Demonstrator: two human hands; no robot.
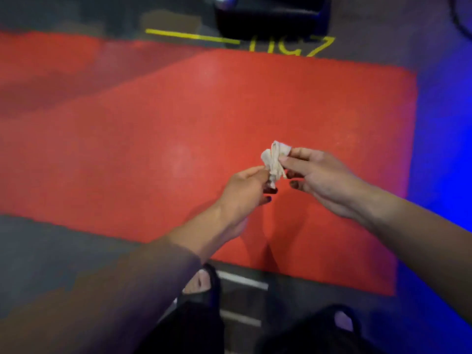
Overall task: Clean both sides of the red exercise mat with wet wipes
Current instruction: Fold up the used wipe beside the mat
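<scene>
Faintly, yellow floor marking (pixel 291 46), unreadable

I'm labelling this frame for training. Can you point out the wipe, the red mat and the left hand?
wipe (pixel 274 159), head view, middle of the crumpled wad.
red mat (pixel 153 149), head view, bare surface left of the hands.
left hand (pixel 242 190), head view, back of the hand.

Matt, finely grained red mat (pixel 178 129); crumpled, cloth-like white wipe (pixel 275 159); matt grey floor (pixel 63 251).

Dim, blurry, blue glow at right.
</scene>
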